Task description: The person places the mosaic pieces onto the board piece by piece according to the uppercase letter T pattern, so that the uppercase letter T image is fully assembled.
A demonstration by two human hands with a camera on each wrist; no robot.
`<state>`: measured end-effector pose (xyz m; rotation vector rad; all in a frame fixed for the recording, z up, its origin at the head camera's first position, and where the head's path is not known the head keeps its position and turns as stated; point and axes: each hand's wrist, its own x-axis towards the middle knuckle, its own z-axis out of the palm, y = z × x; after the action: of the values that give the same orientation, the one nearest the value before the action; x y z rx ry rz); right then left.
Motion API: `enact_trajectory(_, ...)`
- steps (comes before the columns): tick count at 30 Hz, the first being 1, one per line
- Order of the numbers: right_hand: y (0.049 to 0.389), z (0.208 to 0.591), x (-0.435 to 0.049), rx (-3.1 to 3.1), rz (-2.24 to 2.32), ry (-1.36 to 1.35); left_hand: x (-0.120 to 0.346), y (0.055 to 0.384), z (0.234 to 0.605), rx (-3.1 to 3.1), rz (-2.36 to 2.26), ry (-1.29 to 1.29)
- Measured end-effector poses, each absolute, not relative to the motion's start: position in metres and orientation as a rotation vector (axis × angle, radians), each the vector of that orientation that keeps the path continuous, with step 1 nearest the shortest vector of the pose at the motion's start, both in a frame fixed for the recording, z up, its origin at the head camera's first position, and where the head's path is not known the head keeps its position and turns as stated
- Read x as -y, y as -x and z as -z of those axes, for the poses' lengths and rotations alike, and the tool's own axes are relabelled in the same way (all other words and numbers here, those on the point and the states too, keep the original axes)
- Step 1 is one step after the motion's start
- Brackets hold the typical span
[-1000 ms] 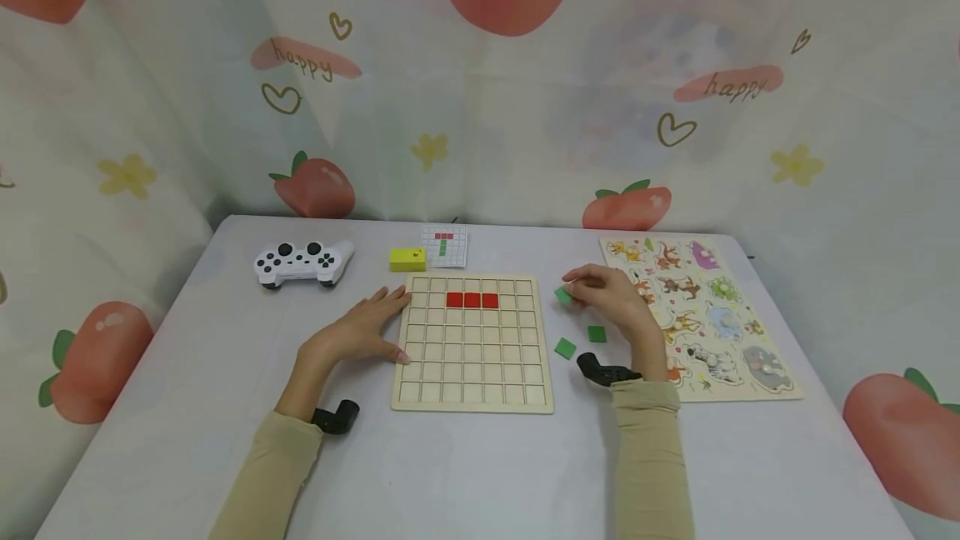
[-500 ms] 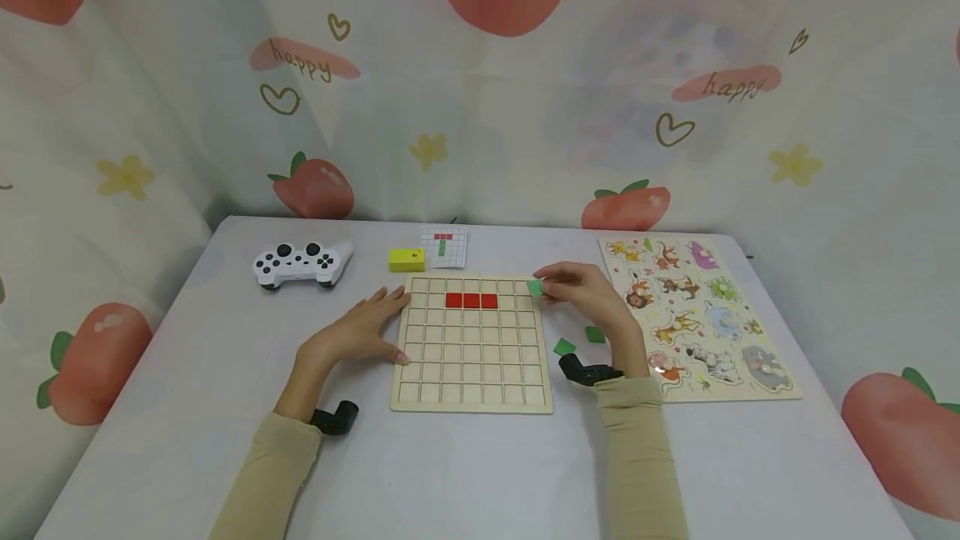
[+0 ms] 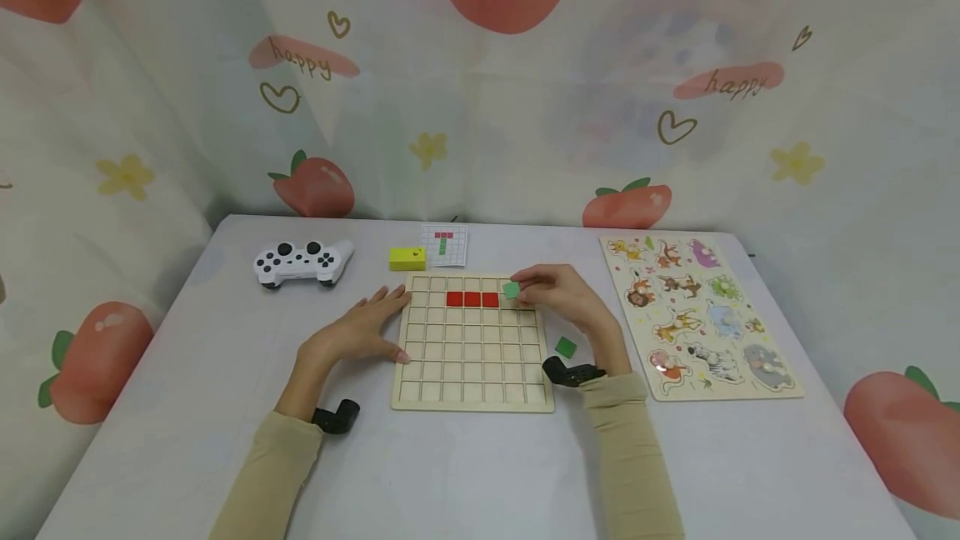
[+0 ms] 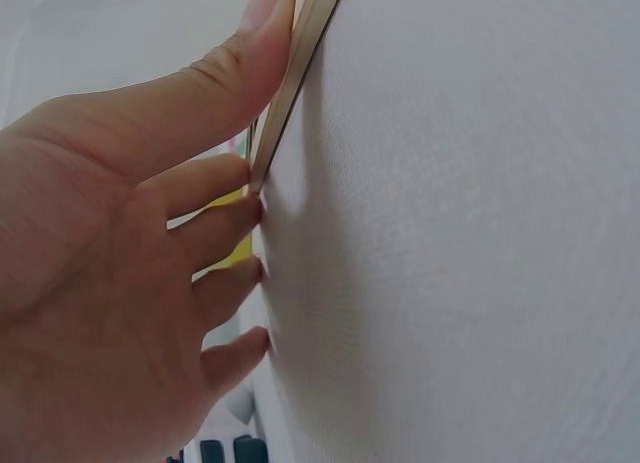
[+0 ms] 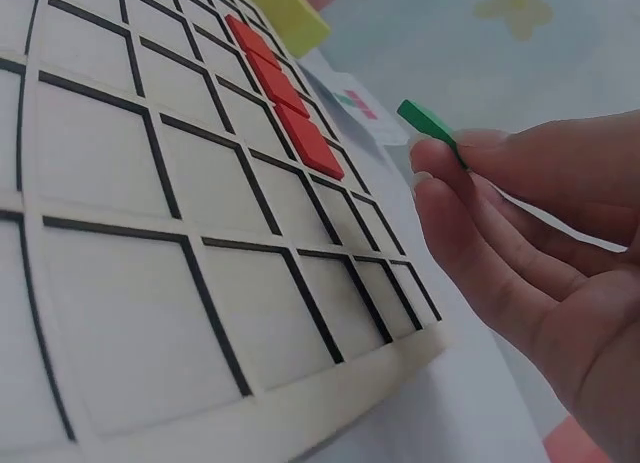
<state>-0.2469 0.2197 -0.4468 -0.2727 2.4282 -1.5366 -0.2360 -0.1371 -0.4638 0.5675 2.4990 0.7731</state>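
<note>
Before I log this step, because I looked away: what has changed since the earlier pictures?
The right hand carried the green square tile leftward, from beside the wooden grid board to over its right side. The left hand and three red tiles stayed put.

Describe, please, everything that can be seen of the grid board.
The board is a flat, pale, wood-like square with a plain border; thin raised strips divide it into seven rows of square cells. It lies flat on the table. Three red tiles sit side by side in its second row from the far edge. The left hand touches its left edge; the right hand holds a green tile above it.
</note>
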Motion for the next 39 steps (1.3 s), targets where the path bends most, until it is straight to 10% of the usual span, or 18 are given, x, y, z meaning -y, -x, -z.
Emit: enact_trajectory(39,0.245,0.460,-0.160,-2.382,1.368,0.358,0.138,0.241,0.469,-2.485,-0.779,-0.610)
